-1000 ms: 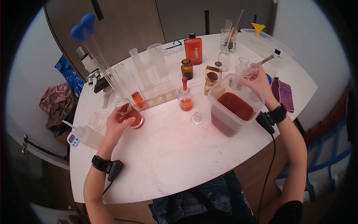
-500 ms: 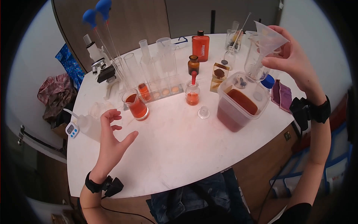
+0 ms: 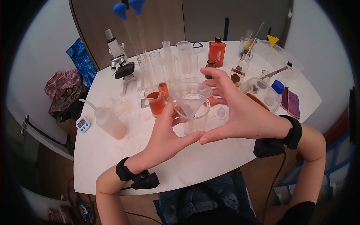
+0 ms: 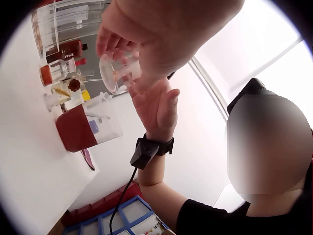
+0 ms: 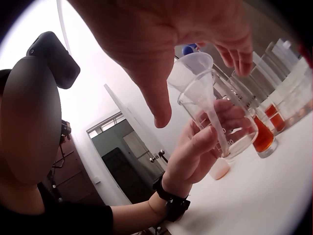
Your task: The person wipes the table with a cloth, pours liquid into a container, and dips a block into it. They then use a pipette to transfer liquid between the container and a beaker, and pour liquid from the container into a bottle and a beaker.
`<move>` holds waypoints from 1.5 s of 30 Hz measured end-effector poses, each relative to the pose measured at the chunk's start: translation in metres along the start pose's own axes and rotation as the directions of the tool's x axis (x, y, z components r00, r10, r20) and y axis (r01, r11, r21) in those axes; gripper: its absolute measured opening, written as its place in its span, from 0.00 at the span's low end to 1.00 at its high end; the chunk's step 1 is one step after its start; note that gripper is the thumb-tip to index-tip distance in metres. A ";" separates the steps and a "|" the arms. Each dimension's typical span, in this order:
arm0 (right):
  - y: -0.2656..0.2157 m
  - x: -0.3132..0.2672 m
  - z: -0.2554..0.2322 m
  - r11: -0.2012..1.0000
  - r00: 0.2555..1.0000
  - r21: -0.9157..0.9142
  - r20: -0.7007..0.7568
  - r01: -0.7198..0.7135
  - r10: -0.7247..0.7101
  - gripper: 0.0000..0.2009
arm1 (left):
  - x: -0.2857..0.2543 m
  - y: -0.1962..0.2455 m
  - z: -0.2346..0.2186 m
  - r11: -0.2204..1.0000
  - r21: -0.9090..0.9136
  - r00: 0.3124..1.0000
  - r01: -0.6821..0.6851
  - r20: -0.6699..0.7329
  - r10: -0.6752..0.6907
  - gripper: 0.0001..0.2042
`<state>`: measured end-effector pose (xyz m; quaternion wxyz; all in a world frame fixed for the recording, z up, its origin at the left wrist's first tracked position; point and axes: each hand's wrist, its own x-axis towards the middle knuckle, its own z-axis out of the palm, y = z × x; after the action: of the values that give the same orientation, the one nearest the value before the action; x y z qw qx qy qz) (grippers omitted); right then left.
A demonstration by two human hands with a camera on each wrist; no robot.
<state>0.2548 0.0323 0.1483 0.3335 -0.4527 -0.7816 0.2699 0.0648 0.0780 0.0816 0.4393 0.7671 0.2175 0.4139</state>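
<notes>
My left hand (image 3: 165, 137) grips a clear glass beaker (image 5: 242, 143), raised in front of me. A translucent plastic funnel (image 3: 190, 104) stands in the beaker, its stem reaching down inside, as the right wrist view shows. My right hand (image 3: 243, 112) is spread beside the funnel's rim with the fingers apart, holding nothing. In the head view the two thumbs come close together. Just beyond the left hand stands a conical glass vessel of orange-red liquid (image 3: 156, 107), next to a small cylinder of orange liquid (image 3: 164, 91).
A white wash bottle (image 3: 109, 122) and a timer (image 3: 83, 124) are at the left. Behind stand a microscope (image 3: 122, 62), several clear cylinders and a red bottle (image 3: 216, 52). At right are a plastic tub (image 4: 77, 129) of dark red liquid, a glass stopper (image 3: 221, 113) and a purple cloth (image 3: 290, 103).
My left hand let go of the vessel of orange-red liquid and took hold of the beaker. My right hand brought the beaker and funnel from the right to the middle, then opened.
</notes>
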 end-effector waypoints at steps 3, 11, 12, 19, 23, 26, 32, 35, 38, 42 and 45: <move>-0.002 0.006 -0.010 0.996 0.998 -0.068 -0.009 0.055 -0.056 0.51 | 0.001 -0.010 -0.003 0.999 0.039 1.000 0.025 0.003 -0.025 0.28; 0.007 0.022 -0.029 0.993 0.998 -0.111 0.063 -0.025 0.032 0.40 | 0.011 -0.021 0.009 0.990 0.096 0.989 0.104 0.100 -0.114 0.25; 0.006 0.023 -0.036 0.993 1.000 -0.117 0.025 0.012 -0.009 0.40 | 0.012 -0.024 0.010 0.991 0.090 0.988 0.094 0.112 -0.104 0.25; 0.005 0.009 -0.127 0.995 0.938 -0.098 -0.347 -0.022 -0.013 0.42 | 0.012 -0.058 0.003 0.958 0.106 0.948 0.265 0.152 -0.279 0.26; 0.045 0.000 -0.149 0.966 0.877 -0.194 -0.478 -0.171 0.059 0.42 | 0.011 -0.066 -0.004 0.928 0.088 0.915 0.363 0.155 -0.373 0.24; 0.057 0.004 -0.146 0.934 0.834 -0.162 -0.517 -0.317 0.194 0.35 | 0.006 -0.075 -0.007 0.941 0.044 0.927 0.336 0.160 -0.339 0.25; 0.022 0.032 -0.111 0.986 0.946 -0.062 -0.297 -0.156 0.131 0.34 | 0.004 -0.094 -0.008 0.953 0.026 0.936 0.301 0.183 -0.300 0.26; 0.014 0.054 -0.080 0.984 0.970 -0.171 -0.243 -0.048 0.005 0.40 | 0.000 -0.100 -0.005 0.964 -0.038 0.955 0.265 0.147 -0.257 0.28; 0.006 0.084 -0.048 0.947 0.976 -0.316 -0.181 0.061 -0.123 0.40 | 0.000 -0.097 -0.005 0.964 -0.019 0.954 0.265 0.150 -0.260 0.28; -0.002 0.123 -0.006 0.894 0.984 -0.423 -0.038 0.144 -0.176 0.39 | -0.001 -0.102 -0.004 0.971 -0.015 0.963 0.237 0.134 -0.233 0.28; 0.003 0.146 0.018 0.907 0.994 -0.409 0.082 0.104 -0.077 0.40 | -0.001 -0.100 -0.004 0.976 0.027 0.968 0.214 0.129 -0.216 0.28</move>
<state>0.1885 0.1611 0.1751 0.2172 -0.4674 -0.8514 0.0974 0.0644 0.1311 -0.0027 0.4898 0.7673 0.2729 0.3111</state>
